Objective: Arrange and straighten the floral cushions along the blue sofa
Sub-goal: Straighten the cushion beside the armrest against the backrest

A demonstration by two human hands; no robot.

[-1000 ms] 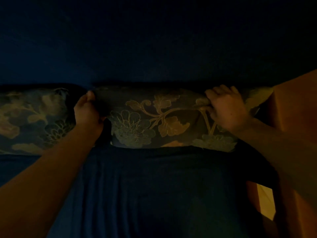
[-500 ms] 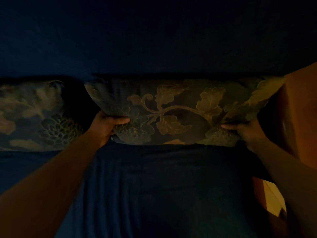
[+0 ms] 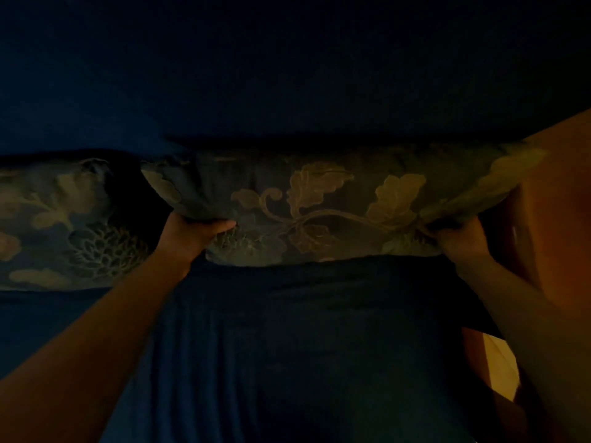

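Change: both hands moved from top edge to lower corners of the dark floral fabric cushion (image 3: 319,206).
Left hand (image 3: 188,231): gripping it.
Right hand (image 3: 460,239): gripping it.
Location: against blue sofa (image 3: 287,330) backrest, beside second floral cushion (image 3: 60,225).
Meaning: probably being squared.

the dark blue sofa (image 3: 287,346) carries two floral cushions against its backrest, the left cushion (image 3: 64,225) just beside the centre cushion (image 3: 319,212).

Open blue sofa seat (image 3: 303,346) in front, second floral cushion (image 3: 64,225) left, orange wall (image 3: 559,219) right.
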